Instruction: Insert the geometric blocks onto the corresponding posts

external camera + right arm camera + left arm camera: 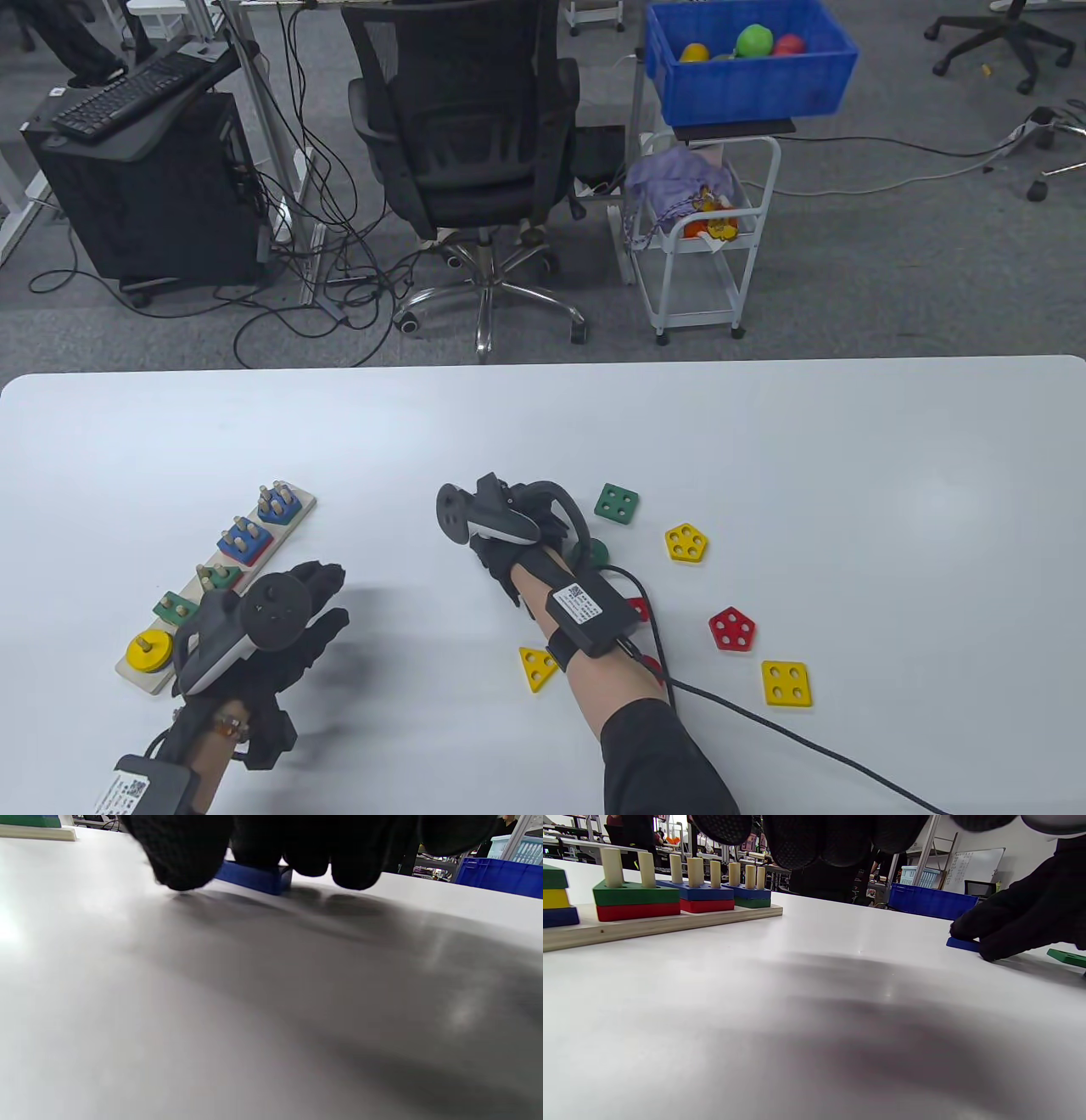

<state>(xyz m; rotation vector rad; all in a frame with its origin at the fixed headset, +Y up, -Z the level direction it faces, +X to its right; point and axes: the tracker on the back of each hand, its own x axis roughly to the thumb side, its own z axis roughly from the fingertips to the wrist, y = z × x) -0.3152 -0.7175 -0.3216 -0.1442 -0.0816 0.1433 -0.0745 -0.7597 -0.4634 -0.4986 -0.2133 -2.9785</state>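
Black gloves; yellow pentagon block (686, 542), red pentagon block (731, 629), green square block (618, 503), blue crate (747, 64) at one o'clock.

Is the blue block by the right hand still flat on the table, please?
Yes, the blue block lies flat on the table under the right hand.

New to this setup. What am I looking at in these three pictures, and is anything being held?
No robot here: a person's two gloved hands, each with a tracker strapped on its back. One camera looks down at the white table; the other two sit on the wrists, low over the tabletop.

At the left lies a wooden peg board with blocks already stacked on its posts. Loose blocks lie at the right, such as a green square, a yellow pentagon and a red pentagon.

The left hand hovers open beside the board and holds nothing. The right hand has its fingertips down on a blue block lying on the table; a firm grip isn't clear.
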